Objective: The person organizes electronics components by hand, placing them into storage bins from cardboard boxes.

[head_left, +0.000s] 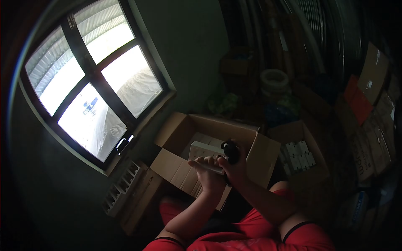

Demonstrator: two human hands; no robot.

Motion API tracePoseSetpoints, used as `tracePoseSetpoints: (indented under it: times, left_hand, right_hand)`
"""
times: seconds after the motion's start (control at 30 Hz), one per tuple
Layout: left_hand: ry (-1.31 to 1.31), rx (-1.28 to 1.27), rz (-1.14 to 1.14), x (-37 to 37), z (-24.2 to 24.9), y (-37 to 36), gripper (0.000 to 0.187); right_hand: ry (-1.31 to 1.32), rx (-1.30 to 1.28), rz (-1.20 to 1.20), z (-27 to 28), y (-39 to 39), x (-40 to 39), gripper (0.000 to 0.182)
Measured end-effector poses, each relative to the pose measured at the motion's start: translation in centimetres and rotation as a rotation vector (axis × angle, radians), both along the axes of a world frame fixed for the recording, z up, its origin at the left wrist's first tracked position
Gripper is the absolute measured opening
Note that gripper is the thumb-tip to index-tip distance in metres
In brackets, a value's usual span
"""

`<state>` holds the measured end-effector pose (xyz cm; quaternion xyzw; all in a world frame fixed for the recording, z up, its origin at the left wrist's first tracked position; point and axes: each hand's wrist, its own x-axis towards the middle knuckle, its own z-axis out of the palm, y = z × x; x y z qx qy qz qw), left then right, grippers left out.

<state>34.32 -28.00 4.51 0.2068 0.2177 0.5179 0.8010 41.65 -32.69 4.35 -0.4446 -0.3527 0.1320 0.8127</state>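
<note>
My left hand (pixel 209 176) is closed around the near edge of a white rectangular plastic piece (pixel 203 149), which is tilted over an open cardboard box (pixel 173 165). Right beside it, my right hand (pixel 237 169) is wrapped around a black hand tool (pixel 229 150) with a rounded end; its exact kind is lost in the dark. The tool overlaps the right side of the white piece in this view, and the thumbs of both hands are close together. Pale flat pieces show inside the box behind the white piece.
To the right, another carton (pixel 320 167) holds several white box-shaped parts (pixel 298 155). A white slotted rack (pixel 121 188) rests by a long carton (pixel 142 198) under the window (pixel 94 79). White rolls (pixel 274 78) and stacked cardboard (pixel 368 146) stand farther back.
</note>
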Motion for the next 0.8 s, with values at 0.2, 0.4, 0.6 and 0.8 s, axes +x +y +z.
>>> tracePoseSetpoints:
  times: [0.2, 0.4, 0.6, 0.8]
  left_hand:
    - [0.123, 0.209, 0.057, -2.2, 1.1, 1.7, 0.066]
    - [1.296, 1.521, -0.473, -5.9, 7.4, 5.9, 0.053]
    - [1.641, 1.566, -0.647, -6.1, 7.6, 4.4, 0.052]
    - [1.581, 1.612, -0.597, -6.3, 5.3, 3.4, 0.039]
  right_hand:
    - [-0.021, -0.170, 0.211, 1.0, -1.1, 4.7, 0.024]
    - [-0.363, -0.302, 0.395, 1.2, -1.5, 4.9, 0.028]
    - [-0.486, -0.183, 0.238, 0.0, -0.6, 3.4, 0.045]
    - [-0.281, -0.194, 0.350, -2.0, -0.1, 3.7, 0.019]
